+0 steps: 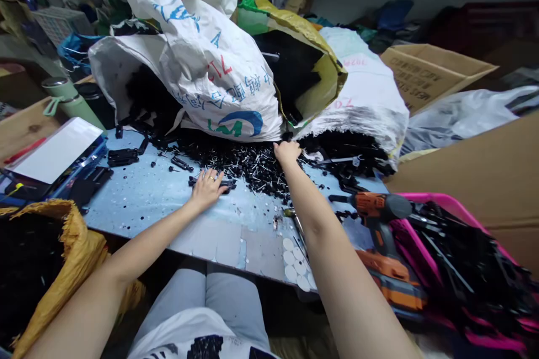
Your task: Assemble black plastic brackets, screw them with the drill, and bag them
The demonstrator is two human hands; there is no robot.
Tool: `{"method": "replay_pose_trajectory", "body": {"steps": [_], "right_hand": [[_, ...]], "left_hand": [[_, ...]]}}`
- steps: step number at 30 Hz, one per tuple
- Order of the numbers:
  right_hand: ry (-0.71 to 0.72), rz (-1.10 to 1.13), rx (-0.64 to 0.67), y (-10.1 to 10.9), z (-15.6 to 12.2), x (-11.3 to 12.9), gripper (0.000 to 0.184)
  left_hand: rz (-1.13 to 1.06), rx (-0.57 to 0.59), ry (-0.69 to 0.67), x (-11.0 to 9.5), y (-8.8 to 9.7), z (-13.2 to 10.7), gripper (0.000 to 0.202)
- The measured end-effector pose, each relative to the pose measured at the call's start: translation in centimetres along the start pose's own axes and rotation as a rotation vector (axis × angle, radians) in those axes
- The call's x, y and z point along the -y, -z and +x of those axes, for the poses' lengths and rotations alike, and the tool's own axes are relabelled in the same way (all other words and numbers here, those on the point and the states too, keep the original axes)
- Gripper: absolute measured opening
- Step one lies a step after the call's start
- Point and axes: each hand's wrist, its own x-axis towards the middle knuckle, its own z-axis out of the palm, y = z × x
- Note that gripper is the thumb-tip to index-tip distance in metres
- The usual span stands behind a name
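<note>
My left hand (pixel 208 186) lies palm down with its fingers stretched across a black plastic part (pixel 228 184) on the light blue table top (pixel 168 202). Both ends of that part show beside the hand. Farther out, my right hand (pixel 288 152) reaches to the back of a pile of small black pieces and screws (pixel 256 165), close to the sack mouths. Its fingers are curled and their tips are hidden, so what they hold cannot be made out. More black plastic parts (pixel 123 156) lie to the left of the pile.
Behind the pile stand a white sack (pixel 227 78), a yellow sack (pixel 332 67) and another white sack (pixel 366 84). An orange cordless drill (pixel 381 207) and a pink basket (pixel 446 199) are at right. A green bottle (pixel 78 104) and a yellow bag (pixel 80 235) are at left.
</note>
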Motion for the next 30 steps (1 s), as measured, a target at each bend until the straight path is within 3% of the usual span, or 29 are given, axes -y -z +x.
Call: {"method": "replay_pose_trajectory", "body": {"steps": [3, 7, 10, 12, 14, 16, 18, 20, 22, 25, 28, 30], "right_hand": [[-0.059, 0.076, 0.007, 0.1, 1.4, -1.4, 0.027], [-0.097, 0.230, -0.042, 1.9, 0.7, -3.1, 0.035], [-0.065, 0.486, -0.002, 3.3, -2.9, -3.5, 0.052], [-0.036, 0.807, 0.172, 3.7, -7.1, -3.0, 0.057], [-0.010, 1.078, 0.417, 3.4, -12.4, -1.9, 0.053], [0.018, 1.172, 0.619, 2.4, -17.9, -0.8, 0.047], [0.060, 1.181, 0.691, 1.3, -22.6, -0.4, 0.048], [0.152, 1.102, 0.632, 0.6, -25.8, -1.3, 0.053], [0.274, 0.939, 0.529, 0.9, -27.1, -3.4, 0.056], [0.473, 0.564, 0.475, 2.5, -27.3, -6.4, 0.042], [0.688, 0.224, 0.453, 3.3, -27.6, -6.4, 0.046], [0.767, 0.160, 0.435, 2.8, -28.1, -4.5, 0.048]], "left_hand": [[0.017, -0.041, 0.161, 4.0, 1.2, 1.1, 0.037], [0.045, 0.138, 0.284, 11.2, 2.6, 2.1, 0.042], [0.033, 0.257, 0.345, 14.5, 2.7, 2.8, 0.041], [0.015, 0.289, 0.343, 15.2, 2.5, 3.1, 0.036], [0.005, 0.307, 0.333, 15.2, 2.5, 3.1, 0.029], [0.002, 0.303, 0.323, 14.9, 2.8, 2.8, 0.023], [-0.001, 0.280, 0.312, 14.7, 3.5, 2.2, 0.018], [-0.012, 0.238, 0.296, 14.8, 4.7, 1.4, 0.014], [-0.027, 0.160, 0.276, 14.7, 6.4, 0.3, 0.017], [-0.058, -0.033, 0.251, 13.3, 8.8, -1.6, 0.027], [-0.132, -0.159, 0.177, 8.9, 9.2, -4.2, 0.032], [-0.286, -0.117, 0.053, 4.9, 8.2, -6.2, 0.033]]}}
